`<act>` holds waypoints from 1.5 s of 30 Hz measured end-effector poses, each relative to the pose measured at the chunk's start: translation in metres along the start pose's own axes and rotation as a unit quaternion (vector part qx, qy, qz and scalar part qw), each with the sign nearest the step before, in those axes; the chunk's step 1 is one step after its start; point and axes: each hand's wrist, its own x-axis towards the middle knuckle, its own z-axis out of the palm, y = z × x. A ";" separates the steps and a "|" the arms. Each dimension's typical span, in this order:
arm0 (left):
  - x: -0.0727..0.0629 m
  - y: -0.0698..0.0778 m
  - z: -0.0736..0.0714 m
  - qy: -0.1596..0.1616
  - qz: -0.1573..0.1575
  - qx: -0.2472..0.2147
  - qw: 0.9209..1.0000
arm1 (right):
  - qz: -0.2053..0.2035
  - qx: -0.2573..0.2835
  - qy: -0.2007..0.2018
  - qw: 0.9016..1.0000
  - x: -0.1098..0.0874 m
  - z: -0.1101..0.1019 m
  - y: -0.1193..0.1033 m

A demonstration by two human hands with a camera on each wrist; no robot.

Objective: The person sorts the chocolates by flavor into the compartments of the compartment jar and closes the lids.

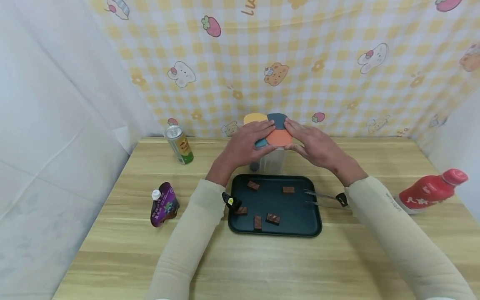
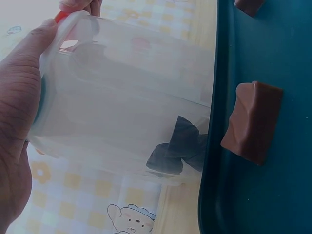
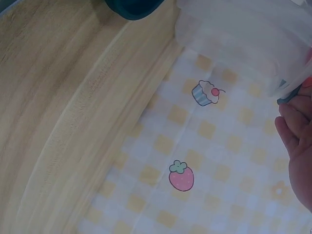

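Behind the tray stands a translucent plastic container [image 1: 273, 161] with dark pieces [image 2: 178, 148] at its bottom. Its lid [image 1: 279, 137] has yellow, navy, orange and teal sections. My left hand [image 1: 249, 143] rests on the lid's left side, fingers laid across the top and thumb along the near rim. From the right, my right hand [image 1: 315, 143] presses the lid in the same way, its thumb close to the left one. On the dark green tray [image 1: 292, 212] lie several chocolate pieces [image 1: 273, 218]. Tongs [image 1: 324, 200] lie with their tips over the tray's right edge, partly hidden by my right sleeve.
At the back left stands a can [image 1: 180, 145], with a purple spouted pouch [image 1: 165, 204] nearer me. A red bottle [image 1: 429, 191] is on the right, beyond my right forearm. A patterned curtain [image 1: 240, 66] hangs along the table's back edge.
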 end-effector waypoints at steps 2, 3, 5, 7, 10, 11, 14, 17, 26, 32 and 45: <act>0.000 0.000 0.000 0.008 0.004 0.001 1.000 | -0.005 -0.003 0.002 1.000 0.001 0.000 0.000; -0.001 -0.001 0.000 0.012 0.006 0.001 1.000 | -0.007 -0.005 0.003 1.000 0.001 -0.001 -0.001; -0.001 -0.001 0.000 0.019 0.011 -0.001 1.000 | -0.009 -0.006 0.006 1.000 0.001 -0.001 -0.001; -0.001 -0.001 0.001 0.024 0.015 -0.002 1.000 | -0.009 -0.006 0.009 1.000 0.000 -0.001 -0.002; 0.000 -0.001 0.002 0.033 0.020 -0.002 0.999 | -0.005 -0.005 0.009 1.000 0.000 -0.001 -0.002; 0.000 -0.001 0.002 0.036 0.021 -0.002 0.999 | -0.001 -0.003 0.007 1.000 0.000 -0.001 -0.002; 0.000 -0.001 0.002 0.045 0.024 0.002 0.999 | 0.013 0.001 -0.003 1.000 0.001 -0.002 -0.003; -0.001 -0.001 0.004 0.051 0.022 0.004 0.998 | 0.024 0.013 -0.010 1.000 0.001 -0.002 -0.004; -0.002 -0.001 0.004 0.044 -0.004 -0.029 0.999 | 0.047 0.104 -0.003 0.994 0.003 -0.003 -0.004; 0.000 -0.003 0.005 0.045 -0.012 -0.059 0.997 | 0.083 0.155 -0.006 0.984 0.003 -0.006 -0.004; 0.002 -0.001 0.004 0.053 -0.026 -0.081 0.995 | 0.140 0.167 -0.009 0.976 -0.017 -0.021 -0.017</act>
